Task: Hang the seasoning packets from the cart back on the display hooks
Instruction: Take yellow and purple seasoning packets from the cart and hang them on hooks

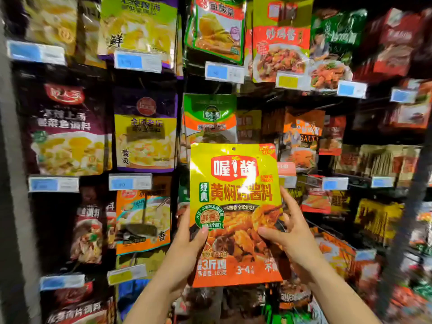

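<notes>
Holding the packet upright — left hand and right hand pinch its side edges, thumbs in front. Its hang hole sits at the top, above both hands — no bare hook is clear.

The yellow-and-orange seasoning packet I hold is glossy, smooth plastic film, throwing white glare. The hanging packets shine too. The price tags sit in clear plastic sleeves.

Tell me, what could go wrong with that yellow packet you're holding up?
The hang hole at the top of the yellow packet is tiny, so it might miss a hook. The left hand and right hand only pinch its lower edges, so the shiny packet could slip or bump the green packet behind.
</notes>
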`<control>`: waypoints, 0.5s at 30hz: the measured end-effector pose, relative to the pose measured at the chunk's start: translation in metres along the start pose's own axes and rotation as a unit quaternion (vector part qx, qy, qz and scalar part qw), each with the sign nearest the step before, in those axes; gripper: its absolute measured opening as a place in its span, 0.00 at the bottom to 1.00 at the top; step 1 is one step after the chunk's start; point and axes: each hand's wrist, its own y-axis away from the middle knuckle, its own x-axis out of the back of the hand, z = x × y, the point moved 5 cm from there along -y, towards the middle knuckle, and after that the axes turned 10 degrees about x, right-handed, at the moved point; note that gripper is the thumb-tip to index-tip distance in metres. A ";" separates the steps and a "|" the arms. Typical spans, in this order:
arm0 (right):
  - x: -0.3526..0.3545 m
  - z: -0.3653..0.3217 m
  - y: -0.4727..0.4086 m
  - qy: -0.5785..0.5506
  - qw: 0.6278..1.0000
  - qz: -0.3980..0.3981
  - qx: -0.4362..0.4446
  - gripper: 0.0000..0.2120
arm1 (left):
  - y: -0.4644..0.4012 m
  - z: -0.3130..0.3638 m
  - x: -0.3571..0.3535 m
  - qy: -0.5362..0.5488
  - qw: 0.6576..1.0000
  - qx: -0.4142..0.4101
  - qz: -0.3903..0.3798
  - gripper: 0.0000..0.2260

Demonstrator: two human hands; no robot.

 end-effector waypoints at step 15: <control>0.115 0.209 0.028 -0.043 0.977 0.010 -0.208 0.41 | -0.079 -0.178 -0.112 -0.065 0.984 0.147 0.078 0.22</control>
